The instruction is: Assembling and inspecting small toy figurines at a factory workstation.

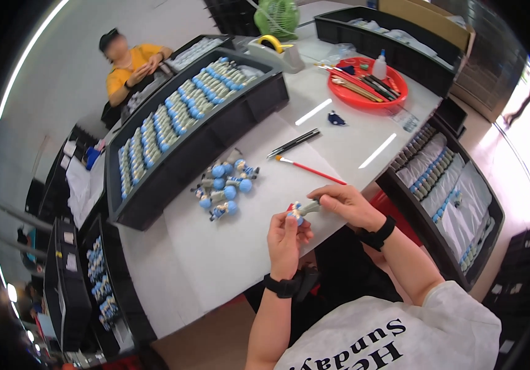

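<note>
Hands meet at lower centre: our left hand (pixel 286 237) and right hand (pixel 346 203) both pinch one small figurine (pixel 302 209) above the white table (pixel 228 253). We judge a steady, light grip best. Just beyond lie a red-handled brush (pixel 311 169) and blue-headed figurines (pixel 225 188); further, upper left, a black tray (pixel 228 117) of more.

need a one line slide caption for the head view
Both hands, left and right, hold a small figurine over a white table beside loose blue-headed figurines.
</note>
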